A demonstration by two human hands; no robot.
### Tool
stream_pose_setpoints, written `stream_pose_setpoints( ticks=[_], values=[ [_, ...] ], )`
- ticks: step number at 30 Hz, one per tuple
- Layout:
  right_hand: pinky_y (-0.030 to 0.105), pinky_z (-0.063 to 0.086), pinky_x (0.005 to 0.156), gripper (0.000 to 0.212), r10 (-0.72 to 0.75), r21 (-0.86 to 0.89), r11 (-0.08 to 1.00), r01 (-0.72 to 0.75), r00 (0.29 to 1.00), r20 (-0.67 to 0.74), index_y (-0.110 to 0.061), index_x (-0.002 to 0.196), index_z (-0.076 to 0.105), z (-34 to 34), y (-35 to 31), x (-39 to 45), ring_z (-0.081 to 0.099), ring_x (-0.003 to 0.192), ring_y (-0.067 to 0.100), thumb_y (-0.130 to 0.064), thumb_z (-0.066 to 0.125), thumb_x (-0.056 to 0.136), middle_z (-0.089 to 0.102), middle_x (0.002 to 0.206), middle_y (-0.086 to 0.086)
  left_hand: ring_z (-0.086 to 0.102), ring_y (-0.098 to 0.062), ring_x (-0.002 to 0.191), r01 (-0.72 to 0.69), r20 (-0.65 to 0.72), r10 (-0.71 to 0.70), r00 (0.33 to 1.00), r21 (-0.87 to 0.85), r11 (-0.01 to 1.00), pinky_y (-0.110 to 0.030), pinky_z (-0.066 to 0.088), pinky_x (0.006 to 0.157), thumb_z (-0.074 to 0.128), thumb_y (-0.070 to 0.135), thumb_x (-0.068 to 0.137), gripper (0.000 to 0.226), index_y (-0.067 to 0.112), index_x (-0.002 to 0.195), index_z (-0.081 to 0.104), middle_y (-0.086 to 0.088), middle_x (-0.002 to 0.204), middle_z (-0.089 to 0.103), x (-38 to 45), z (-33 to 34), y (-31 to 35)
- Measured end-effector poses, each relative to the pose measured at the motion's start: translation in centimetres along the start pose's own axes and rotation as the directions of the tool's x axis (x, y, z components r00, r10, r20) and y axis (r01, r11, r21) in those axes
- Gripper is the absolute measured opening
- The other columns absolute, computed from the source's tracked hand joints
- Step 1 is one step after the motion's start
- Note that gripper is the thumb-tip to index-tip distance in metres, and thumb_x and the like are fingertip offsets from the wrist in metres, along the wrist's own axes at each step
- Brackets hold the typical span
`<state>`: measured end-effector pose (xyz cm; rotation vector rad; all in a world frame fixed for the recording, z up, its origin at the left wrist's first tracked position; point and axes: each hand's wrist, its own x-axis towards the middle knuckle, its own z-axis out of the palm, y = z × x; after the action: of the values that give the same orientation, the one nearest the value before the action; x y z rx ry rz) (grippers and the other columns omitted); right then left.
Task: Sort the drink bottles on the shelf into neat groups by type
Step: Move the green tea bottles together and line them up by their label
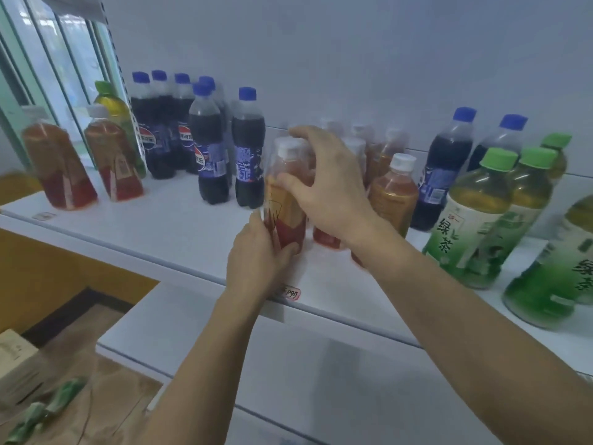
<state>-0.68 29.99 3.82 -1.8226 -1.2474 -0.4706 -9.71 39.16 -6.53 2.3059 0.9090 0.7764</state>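
A red-labelled tea bottle with a white cap (286,200) stands at the middle of the white shelf (167,229). My left hand (256,258) grips its base and my right hand (324,181) wraps its upper body. Behind it stand several more red tea bottles (394,191). Blue-capped cola bottles (208,146) cluster to the left, and two more cola bottles (446,165) stand at the right. Green tea bottles (475,220) crowd the right end. Two red tea bottles (57,165) and one green tea bottle (112,104) stand at the far left.
A lower white shelf (288,374) lies under my arms. At lower left are a cardboard box (16,361) and green wrappers (48,409) on brown paper. A window (64,53) is at the upper left. A price tag (290,292) sits on the shelf edge.
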Motion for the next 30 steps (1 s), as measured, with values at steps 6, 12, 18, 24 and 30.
stream_pose_setpoints(
  ticks=[6,12,18,24,30],
  values=[
    [0.029,0.058,0.077,0.031,-0.035,0.113,0.991,0.072,0.953,-0.302,-0.014,0.116,0.063,-6.3,1.6,-6.8,0.063,0.1,0.012,-0.013,0.073,0.086,0.064,0.11,-0.003,0.059,-0.009,0.086,-0.441,-0.339,0.352,0.872,-0.234,0.867,-0.019,0.048,0.077,0.061,0.023,0.09,0.018,0.022,0.108,0.059,0.008,0.097,0.063,-4.1,-0.8,5.5],
    [0.027,0.055,0.066,0.026,0.102,0.101,0.993,-0.067,0.911,-0.4,-0.017,0.109,0.061,-15.4,5.1,-11.3,0.066,0.087,0.019,-0.005,0.069,0.088,0.065,0.096,-0.002,0.057,-0.011,0.073,-0.638,-0.061,0.704,0.707,-0.483,0.599,-0.021,0.045,0.064,0.063,0.006,0.088,0.012,0.014,0.096,0.065,0.007,0.081,0.063,-7.1,4.4,14.6],
    [0.033,0.052,0.054,0.018,0.028,-0.061,0.996,-0.059,0.911,-0.411,-0.017,0.104,0.062,-25.3,8.5,-11.3,0.064,0.073,0.015,-0.008,0.065,0.089,0.065,0.086,-0.005,0.061,-0.006,0.076,-0.684,0.017,0.805,0.593,-0.517,0.515,-0.016,0.047,0.066,0.066,0.006,0.089,0.011,0.015,0.095,0.069,0.008,0.081,0.067,-8.9,9.3,20.0],
    [0.019,0.044,0.059,0.015,0.027,-0.137,0.988,-0.064,0.967,-0.254,-0.016,0.101,0.065,-31.2,13.0,-8.8,0.064,0.072,0.013,-0.012,0.066,0.087,0.066,0.085,-0.007,0.061,0.0,0.096,-0.559,0.044,0.634,0.772,-0.429,0.71,-0.017,0.052,0.08,0.07,0.036,0.089,0.046,0.021,0.13,0.055,0.011,0.111,0.063,-10.7,12.7,23.6],
    [0.015,0.048,0.063,0.008,0.034,-0.135,0.991,-0.02,0.994,0.105,-0.023,0.099,0.068,-33.4,16.4,-7.1,0.065,0.078,0.012,-0.018,0.066,0.093,0.069,0.092,-0.007,0.062,-0.024,0.116,-0.432,0.151,0.439,0.886,-0.073,0.899,-0.033,0.052,0.085,0.074,0.06,0.078,0.086,0.019,0.144,0.036,-0.002,0.135,0.06,-12.4,16.0,25.6]
  ],
)
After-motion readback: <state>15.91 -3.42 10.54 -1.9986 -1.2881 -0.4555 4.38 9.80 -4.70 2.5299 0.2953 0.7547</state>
